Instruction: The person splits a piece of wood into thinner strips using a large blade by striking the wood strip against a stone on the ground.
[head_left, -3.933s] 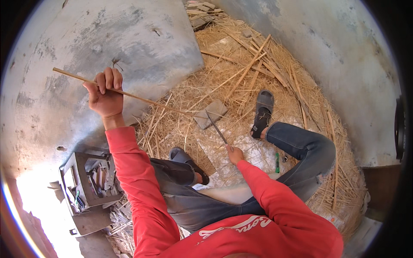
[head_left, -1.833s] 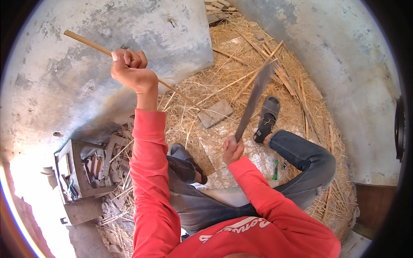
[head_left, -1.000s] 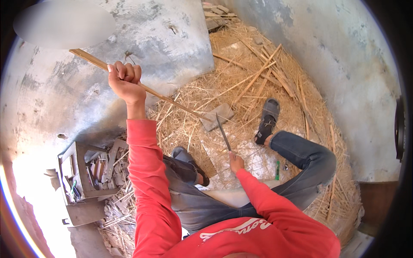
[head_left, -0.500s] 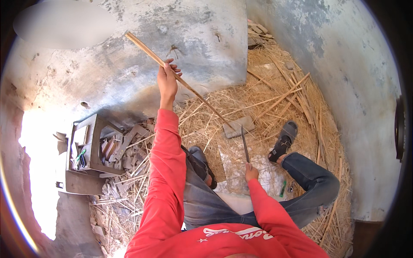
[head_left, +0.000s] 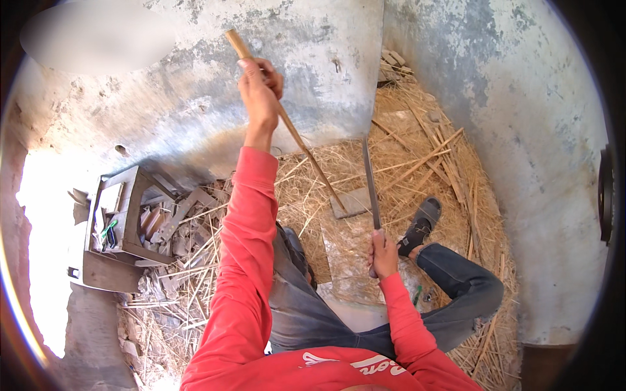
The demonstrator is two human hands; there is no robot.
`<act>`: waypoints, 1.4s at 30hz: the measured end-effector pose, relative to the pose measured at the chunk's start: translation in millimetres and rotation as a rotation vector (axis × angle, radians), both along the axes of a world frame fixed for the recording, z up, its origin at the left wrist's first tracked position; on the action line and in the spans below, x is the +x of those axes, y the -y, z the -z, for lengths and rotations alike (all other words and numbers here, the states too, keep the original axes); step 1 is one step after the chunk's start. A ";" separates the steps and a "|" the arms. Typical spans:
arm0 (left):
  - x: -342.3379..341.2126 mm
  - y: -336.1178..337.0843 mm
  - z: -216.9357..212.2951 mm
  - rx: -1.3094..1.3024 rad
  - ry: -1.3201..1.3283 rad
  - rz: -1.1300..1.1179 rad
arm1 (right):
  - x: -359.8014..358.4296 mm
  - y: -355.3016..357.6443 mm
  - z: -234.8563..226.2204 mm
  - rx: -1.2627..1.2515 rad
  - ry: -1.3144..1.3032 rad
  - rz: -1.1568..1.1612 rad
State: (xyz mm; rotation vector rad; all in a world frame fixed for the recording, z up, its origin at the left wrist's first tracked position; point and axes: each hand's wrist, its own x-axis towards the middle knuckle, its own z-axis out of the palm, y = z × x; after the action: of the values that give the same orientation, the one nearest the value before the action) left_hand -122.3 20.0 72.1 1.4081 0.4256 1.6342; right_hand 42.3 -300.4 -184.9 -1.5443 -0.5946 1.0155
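Note:
My left hand (head_left: 259,98) is raised at the upper left, its fingers wrapped round a long, light-brown bamboo strip (head_left: 303,147). The strip slants down to the right, and its lower end meets a flat grey block (head_left: 352,202) on the ground. In my right hand (head_left: 383,254), low and right of the middle, is the handle of a long narrow knife (head_left: 371,179). Its dark blade points away from me, to the right of the strip and apart from it. The block lies between my two feet.
Straw-like shavings (head_left: 306,189) cover the floor, with longer strips (head_left: 466,189) piled along the right wall. A wooden box-like stand (head_left: 134,212) holding scraps is at the left. A small green tool (head_left: 417,295) lies by my right leg. Curved plastered walls (head_left: 521,130) enclose the space.
My right hand has lifted the knife, its blade now reaching farther up. My left hand has moved slightly up and right, and the bamboo strip stands steeper, its lower end still at the block.

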 end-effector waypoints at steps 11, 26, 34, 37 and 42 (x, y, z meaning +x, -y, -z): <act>62.3 47.3 -12.4 0.110 0.065 0.111 | -21.9 13.3 -213.2 0.653 -0.201 0.215; 77.6 46.9 36.7 0.062 -0.020 0.096 | -8.2 20.9 -189.0 0.320 -0.115 0.116; 71.8 50.2 38.8 0.034 0.040 0.079 | -33.0 60.6 -68.1 -0.303 -0.335 -0.202; 64.2 49.3 35.5 0.061 0.008 0.082 | -20.6 45.7 -103.3 -0.083 -0.326 -0.073; 62.7 51.1 37.0 0.047 -0.017 0.083 | -25.1 16.9 -165.0 0.587 -0.114 0.140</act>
State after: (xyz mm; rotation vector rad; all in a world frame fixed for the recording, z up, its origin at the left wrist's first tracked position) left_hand -59.6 -31.1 35.2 1.4566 0.3357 1.5756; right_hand 17.2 -317.2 -20.0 -0.9881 -0.6258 0.7297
